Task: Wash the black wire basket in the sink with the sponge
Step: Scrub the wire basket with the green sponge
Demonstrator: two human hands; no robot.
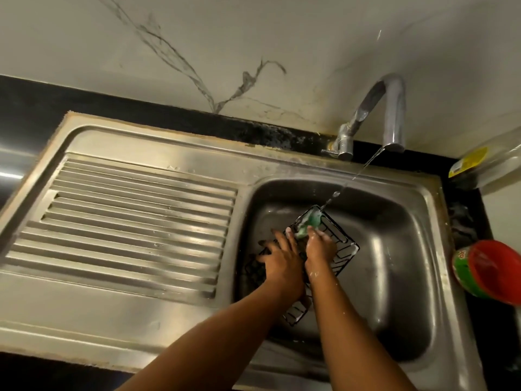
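Black wire basket (pixel 342 251) lies in the sink (pixel 394 249) basin, toward its left wall, tilted, one corner pointing at the far edge. Suds cling to the wires at the near end and the right corner.

Left hand (pixel 282 256): on the basket's left half, fingers spread and bent over the wires, gripping it. Forearm comes in from the near edge.

Right hand (pixel 320 246): just beside the left, wet and soapy, fingers closed round a green sponge (pixel 308 222). Sponge foamy, pressed on the basket's far corner.

Tap (pixel 392 108) stands at the sink's far edge, spout curved over the basin. Thin water stream (pixel 363 167) runs from it at a slant and lands at the sponge and far corner of the basket.

Drainboard (pixel 135 221), ribbed steel, takes up the left part of the sink unit; wet spots on it.

Black counter (pixel 28 108) surrounds the sink. At its right edge, a red bowl (pixel 490 272) with a green outside, tipped on its side. Farther back on the right, a clear container (pixel 479 162) with a yellow label, partly out of frame; contents not legible.

Pale wall (pixel 197 38) with dark veining behind the tap.
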